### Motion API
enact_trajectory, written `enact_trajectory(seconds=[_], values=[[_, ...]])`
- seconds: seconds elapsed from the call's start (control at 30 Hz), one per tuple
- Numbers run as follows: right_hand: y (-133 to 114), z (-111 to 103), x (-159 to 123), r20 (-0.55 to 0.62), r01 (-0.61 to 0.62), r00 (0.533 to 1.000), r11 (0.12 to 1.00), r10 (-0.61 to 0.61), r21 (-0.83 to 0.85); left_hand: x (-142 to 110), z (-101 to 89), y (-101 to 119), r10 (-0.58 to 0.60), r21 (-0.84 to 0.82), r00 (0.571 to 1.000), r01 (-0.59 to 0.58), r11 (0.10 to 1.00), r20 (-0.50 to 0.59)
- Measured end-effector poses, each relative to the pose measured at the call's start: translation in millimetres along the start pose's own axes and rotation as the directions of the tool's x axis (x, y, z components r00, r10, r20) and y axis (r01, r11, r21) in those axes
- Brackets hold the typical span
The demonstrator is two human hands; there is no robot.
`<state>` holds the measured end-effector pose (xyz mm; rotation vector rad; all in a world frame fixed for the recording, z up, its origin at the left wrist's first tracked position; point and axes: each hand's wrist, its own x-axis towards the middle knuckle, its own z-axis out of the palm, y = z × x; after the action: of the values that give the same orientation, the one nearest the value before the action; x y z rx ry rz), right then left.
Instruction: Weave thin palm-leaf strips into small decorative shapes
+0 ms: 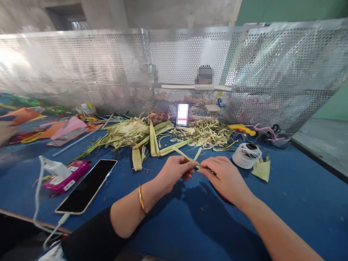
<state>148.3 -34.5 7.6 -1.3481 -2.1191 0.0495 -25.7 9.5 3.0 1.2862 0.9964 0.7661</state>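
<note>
My left hand (178, 170), with a gold bangle at the wrist, pinches a narrow pale green leaf strip (182, 153) between thumb and fingers. One end of the strip sticks up to the left, and a second short piece rises beside it. My right hand (224, 177) is closed close by, its fingertips at the strip's other end. Dark metal shows between its fingers and a red edge under the palm, apparently scissors (212, 171), mostly hidden. Behind the hands lie a heap of leaf strips (125, 132) and a pile of shredded trimmings (210, 134).
To the right are a white thread spool (246, 156), a folded leaf piece (261, 169) and a yellow-handled tool (242, 129). A phone (87, 186) and magenta power strip (66, 177) lie left. A perforated metal screen (108, 69) closes the back; another person's hand (7, 131) shows far left.
</note>
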Motion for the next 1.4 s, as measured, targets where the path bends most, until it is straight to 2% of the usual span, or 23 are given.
enact_trajectory(seconds=[0.1,0.2,0.37,0.43,0.53,0.6,0.67,0.77,0.83,0.97,1.07,1.4], values=[[-2.5,5.0,-1.3,0.033,0.065,0.997,0.996,-0.063,-0.060,-0.8,1.1,0.5,0.012,0.010,0.999,-0.012,1.000,0.043],[-0.9,5.2,-1.2,-0.029,0.036,0.999,0.999,-0.037,-0.040,-1.6,1.3,1.7,0.015,-0.029,0.996,-0.012,0.999,0.087],[6.0,4.7,-0.8,-0.093,0.035,0.995,0.998,-0.040,-0.047,-0.8,-0.3,1.8,0.003,-0.115,0.998,0.005,0.993,0.070],[8.4,4.2,-1.3,-0.179,0.048,0.981,0.987,-0.076,-0.153,-0.3,-2.0,2.3,-0.002,-0.194,0.997,0.018,0.981,0.081],[6.2,3.6,-3.2,-0.335,0.093,0.918,0.934,-0.215,-0.345,-0.2,-4.4,4.5,0.006,-0.305,0.996,0.021,0.952,0.085],[0.4,5.5,-4.8,-0.299,0.202,0.892,0.890,-0.340,-0.410,-0.4,-4.6,5.4,0.016,-0.328,0.997,0.009,0.944,0.072],[-6.9,10.1,-6.1,-0.153,0.336,0.886,0.833,-0.438,-0.440,-0.4,-3.4,5.1,0.025,-0.336,0.998,-0.004,0.942,0.057],[-15.1,19.4,-7.0,0.014,0.432,0.874,0.764,-0.486,-0.479,-0.2,0.2,2.7,0.019,-0.336,0.998,0.001,0.942,0.058],[-17.4,24.0,-7.1,0.002,0.439,0.868,0.767,-0.496,-0.468,-0.4,2.5,1.0,0.003,-0.333,0.998,0.019,0.943,0.066],[-19.5,25.8,-7.6,-0.116,0.395,0.880,0.845,-0.461,-0.361,-2.2,5.5,-0.4,0.004,-0.339,0.998,0.016,0.941,0.059],[-22.6,23.9,-8.3,-0.155,0.390,0.879,0.867,-0.450,-0.309,-3.7,5.8,0.1,0.013,-0.353,0.999,0.004,0.936,0.045],[-27.8,29.6,-10.8,-0.146,0.423,0.872,0.869,-0.467,-0.257,-4.8,6.4,1.3,-0.045,-0.346,0.999,0.036,0.937,-0.017]])
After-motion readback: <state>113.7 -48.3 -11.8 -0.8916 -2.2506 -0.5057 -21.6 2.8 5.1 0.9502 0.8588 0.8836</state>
